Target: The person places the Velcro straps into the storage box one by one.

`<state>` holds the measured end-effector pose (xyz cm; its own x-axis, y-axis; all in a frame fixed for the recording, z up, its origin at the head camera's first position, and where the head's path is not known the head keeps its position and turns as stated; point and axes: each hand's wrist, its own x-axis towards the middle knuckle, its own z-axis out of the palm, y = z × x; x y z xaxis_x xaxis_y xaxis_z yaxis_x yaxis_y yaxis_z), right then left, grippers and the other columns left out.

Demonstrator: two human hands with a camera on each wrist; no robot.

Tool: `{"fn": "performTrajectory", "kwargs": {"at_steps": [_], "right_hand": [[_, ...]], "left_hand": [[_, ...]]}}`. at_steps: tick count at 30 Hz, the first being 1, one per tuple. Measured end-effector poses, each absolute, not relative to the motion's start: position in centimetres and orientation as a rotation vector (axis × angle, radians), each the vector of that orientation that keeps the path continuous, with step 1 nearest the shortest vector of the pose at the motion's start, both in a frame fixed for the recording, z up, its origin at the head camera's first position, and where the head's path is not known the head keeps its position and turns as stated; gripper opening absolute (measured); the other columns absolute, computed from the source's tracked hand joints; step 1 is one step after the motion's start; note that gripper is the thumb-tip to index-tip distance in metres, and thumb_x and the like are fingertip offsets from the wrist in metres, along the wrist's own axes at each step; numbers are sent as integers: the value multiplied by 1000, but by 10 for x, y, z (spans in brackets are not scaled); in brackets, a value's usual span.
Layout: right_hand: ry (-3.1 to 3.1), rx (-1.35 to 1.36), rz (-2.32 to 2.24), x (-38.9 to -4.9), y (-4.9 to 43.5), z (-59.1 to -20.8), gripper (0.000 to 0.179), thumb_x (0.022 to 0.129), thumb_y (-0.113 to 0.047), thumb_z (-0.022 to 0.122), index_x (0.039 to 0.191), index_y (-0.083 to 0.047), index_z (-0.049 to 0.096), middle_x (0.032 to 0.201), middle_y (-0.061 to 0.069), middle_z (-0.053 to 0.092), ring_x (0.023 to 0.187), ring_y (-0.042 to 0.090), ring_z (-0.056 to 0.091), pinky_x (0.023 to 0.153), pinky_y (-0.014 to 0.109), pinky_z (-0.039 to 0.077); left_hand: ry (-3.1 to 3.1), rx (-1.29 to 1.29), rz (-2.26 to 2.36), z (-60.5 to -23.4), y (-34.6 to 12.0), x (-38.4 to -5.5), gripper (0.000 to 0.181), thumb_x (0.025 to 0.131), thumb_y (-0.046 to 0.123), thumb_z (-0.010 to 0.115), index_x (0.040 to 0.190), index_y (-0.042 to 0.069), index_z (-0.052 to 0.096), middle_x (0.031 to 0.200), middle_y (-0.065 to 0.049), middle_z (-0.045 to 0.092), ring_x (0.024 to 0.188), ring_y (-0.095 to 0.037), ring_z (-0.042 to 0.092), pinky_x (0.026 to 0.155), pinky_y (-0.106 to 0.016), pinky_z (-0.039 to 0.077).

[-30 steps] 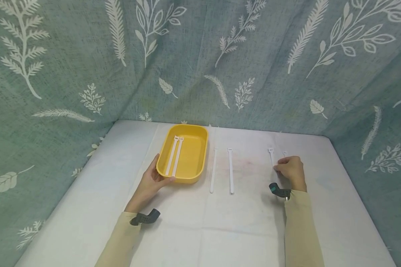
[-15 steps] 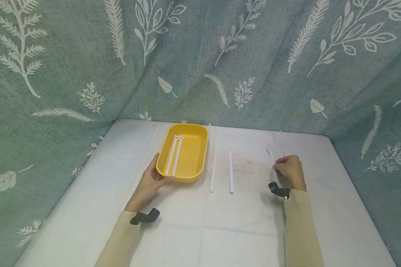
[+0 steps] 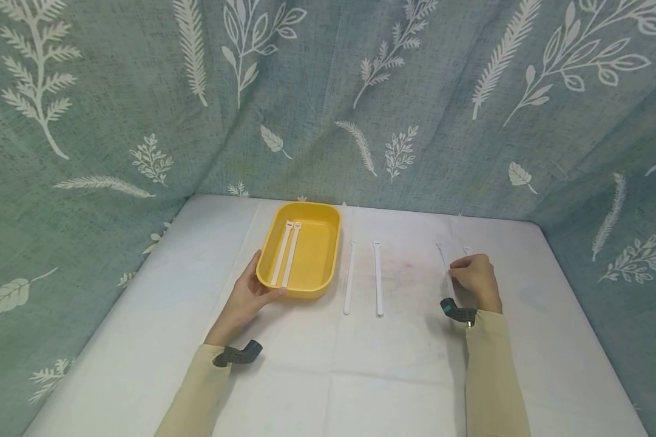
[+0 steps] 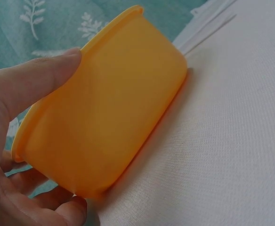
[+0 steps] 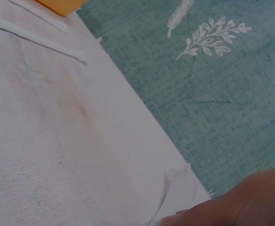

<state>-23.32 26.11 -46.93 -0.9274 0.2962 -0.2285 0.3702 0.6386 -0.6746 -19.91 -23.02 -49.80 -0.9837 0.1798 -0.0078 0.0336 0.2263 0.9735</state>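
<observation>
My left hand (image 3: 244,306) grips the near left corner of a yellow plastic tray (image 3: 318,258), thumb over the rim and fingers along the side. Two white cable ties (image 3: 281,254) with slotted heads lie side by side inside it. On the right, my right hand (image 3: 479,281) pinches another white cable tie (image 3: 444,258) between thumb and fingers. Its slotted end points away and shows close up in the right wrist view, while part of its length is hidden. Just beyond that hand peeks the head of one more cable tie (image 3: 466,249), mostly covered.
Right of the tray, two cable ties (image 3: 378,279) lie roughly parallel on the white tablecloth (image 3: 393,388). A green leaf-patterned curtain (image 3: 328,121) rises behind the table and along both sides.
The cable tie in my right hand has turned, its head now narrower and slightly further left, with more of its lower length showing. My left hand and the tray stay put.
</observation>
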Motion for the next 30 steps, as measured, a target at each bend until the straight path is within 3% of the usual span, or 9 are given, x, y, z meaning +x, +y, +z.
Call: {"fn": "performTrajectory", "kwargs": {"at_steps": [8, 17, 30], "right_hand": [[2756, 571, -1203, -234, 262, -463, 27, 95, -10, 66, 117, 7, 71, 115, 28, 72, 100, 36, 69, 85, 42, 60], [2717, 577, -1373, -232, 261, -455, 31, 97, -12, 66, 121, 7, 70, 121, 26, 70, 82, 13, 68, 66, 14, 54], [2616, 624, -1574, -233, 262, -456, 37, 99, -16, 67, 131, 3, 67, 131, 25, 67, 76, 1, 65, 67, 9, 60]], "left_hand": [[2365, 197, 1870, -501, -232, -200, 118, 89, 24, 84, 168, 21, -3, 177, -1, 8, 163, -28, 17, 129, -30, 30], [2360, 194, 1872, -500, -232, -200, 119, 88, 25, 84, 168, 18, -3, 177, -1, 9, 162, -27, 19, 128, -28, 31], [2366, 181, 1859, -500, -231, -201, 117, 89, 25, 84, 168, 24, -2, 176, 1, 9, 163, -26, 18, 130, -33, 29]]}}
